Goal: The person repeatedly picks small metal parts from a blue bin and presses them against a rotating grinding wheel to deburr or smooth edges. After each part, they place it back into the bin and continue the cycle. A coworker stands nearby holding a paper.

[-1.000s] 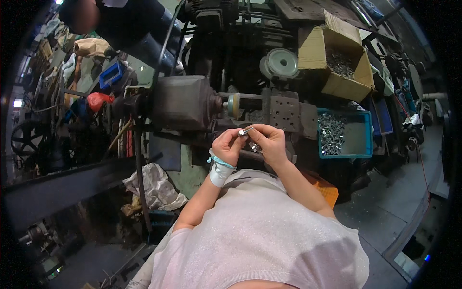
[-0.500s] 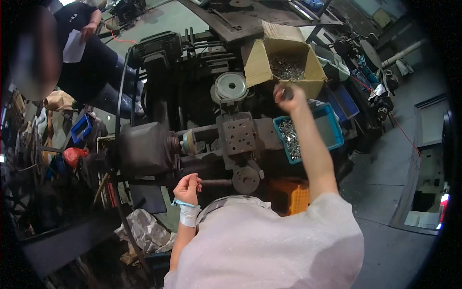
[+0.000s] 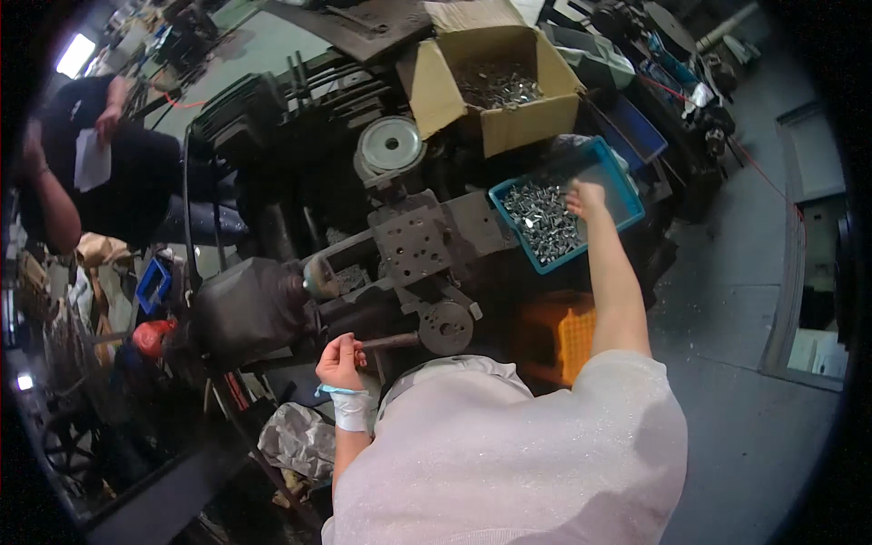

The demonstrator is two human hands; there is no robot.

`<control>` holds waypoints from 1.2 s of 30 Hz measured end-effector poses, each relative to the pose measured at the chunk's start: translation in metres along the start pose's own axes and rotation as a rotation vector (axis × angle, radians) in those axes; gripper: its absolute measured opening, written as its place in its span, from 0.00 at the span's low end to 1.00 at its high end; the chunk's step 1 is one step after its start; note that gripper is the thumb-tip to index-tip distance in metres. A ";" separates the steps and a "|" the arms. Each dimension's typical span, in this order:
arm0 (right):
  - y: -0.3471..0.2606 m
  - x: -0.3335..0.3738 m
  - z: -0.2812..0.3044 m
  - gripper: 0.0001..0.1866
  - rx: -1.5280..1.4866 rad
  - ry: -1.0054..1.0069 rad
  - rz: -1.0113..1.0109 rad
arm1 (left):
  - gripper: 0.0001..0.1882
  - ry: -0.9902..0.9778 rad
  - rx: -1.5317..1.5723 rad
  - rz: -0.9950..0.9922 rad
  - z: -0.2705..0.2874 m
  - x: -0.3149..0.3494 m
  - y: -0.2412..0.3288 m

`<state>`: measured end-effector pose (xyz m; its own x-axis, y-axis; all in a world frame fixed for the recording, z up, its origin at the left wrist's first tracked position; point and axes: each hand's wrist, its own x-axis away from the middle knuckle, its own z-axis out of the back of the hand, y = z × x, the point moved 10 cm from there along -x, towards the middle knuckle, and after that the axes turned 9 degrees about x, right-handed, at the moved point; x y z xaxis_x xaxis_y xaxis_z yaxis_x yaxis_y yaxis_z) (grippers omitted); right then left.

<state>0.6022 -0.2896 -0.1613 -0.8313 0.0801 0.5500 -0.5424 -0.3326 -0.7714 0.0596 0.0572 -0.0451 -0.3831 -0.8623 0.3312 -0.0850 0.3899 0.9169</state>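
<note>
Teal plastic tray (image 3: 619, 186), head view: small silvery metal parts (image 3: 542, 225) are heaped along its left edge and toward its lower corner. At the right border of the heap, between the tray's upper and lower edges, the right hand (image 3: 587, 197) is held; because of blur, it cannot be told whether its fingers are apart or together. Just beyond the upper edge, further metal pieces (image 3: 504, 85) are contained in an open cardboard box (image 3: 531, 127). Well apart from the tray, the left hand (image 3: 339, 364) is held near the end of a dark rod (image 3: 392, 341), its thumb and fingers brought together; whether anything is pinched cannot be told. At the rod's other end a round metal disc (image 3: 446, 328) is seen; above it a perforated metal block (image 3: 411, 245) is mounted. Below the tray's lower edge an orange crate (image 3: 578, 343) is placed.
</note>
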 end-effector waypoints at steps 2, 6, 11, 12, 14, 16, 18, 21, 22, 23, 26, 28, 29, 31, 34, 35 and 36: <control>0.020 0.013 0.023 0.14 0.413 0.109 -0.005 | 0.09 0.000 -0.022 0.014 -0.003 -0.002 -0.004; 0.030 0.032 -0.006 0.21 1.133 0.071 0.361 | 0.09 0.004 -0.070 0.033 -0.019 0.001 -0.007; 0.027 0.056 -0.061 0.37 1.403 -0.055 0.427 | 0.09 0.018 -0.146 0.022 -0.028 0.007 -0.010; 0.020 0.057 -0.070 0.37 1.426 -0.073 0.459 | 0.09 0.023 -0.151 0.025 -0.031 0.010 -0.008; 0.011 0.059 -0.090 0.39 1.470 -0.112 0.523 | 0.09 0.044 -0.156 0.012 -0.030 0.017 -0.008; 0.012 0.047 -0.100 0.40 1.478 -0.125 0.576 | 0.10 0.061 -0.191 0.000 -0.035 0.020 -0.004; 0.010 0.044 -0.100 0.41 1.545 -0.186 0.534 | 0.09 0.106 -0.175 0.023 -0.033 0.025 -0.008; 0.003 0.041 -0.104 0.41 1.536 -0.233 0.563 | 0.10 0.118 -0.216 0.005 -0.036 0.028 -0.008; -0.001 0.042 -0.104 0.40 1.520 -0.254 0.588 | 0.10 0.122 -0.221 0.006 -0.036 0.028 -0.010; 0.004 0.039 -0.106 0.40 1.516 -0.253 0.648 | 0.10 0.121 -0.217 0.013 -0.037 0.029 -0.012; 0.009 0.035 -0.109 0.37 1.514 -0.218 0.782 | 0.10 0.117 -0.176 0.007 -0.042 0.027 -0.013; -0.003 0.052 -0.109 0.36 1.540 -0.168 0.794 | 0.10 0.122 -0.219 0.035 -0.048 0.026 -0.011; -0.004 0.052 -0.111 0.36 1.545 -0.169 0.788 | 0.10 0.134 -0.235 0.037 -0.049 0.026 -0.009; -0.001 0.047 -0.110 0.35 1.501 -0.189 0.772 | 0.09 0.126 -0.227 0.036 -0.048 0.026 -0.007; 0.003 0.048 -0.102 0.32 1.488 -0.069 0.769 | 0.08 0.139 -0.208 0.037 -0.047 0.026 -0.006; 0.001 0.054 -0.100 0.31 1.500 -0.035 0.787 | 0.08 0.137 -0.204 0.037 -0.044 0.025 -0.009; 0.000 0.058 -0.099 0.30 1.509 -0.005 0.800 | 0.08 0.136 -0.205 0.039 -0.041 0.026 -0.010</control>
<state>0.5418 -0.1923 -0.1609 -0.8170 -0.5376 0.2087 0.5678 -0.8131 0.1285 0.0883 0.0174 -0.0369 -0.2543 -0.8888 0.3813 0.1212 0.3619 0.9243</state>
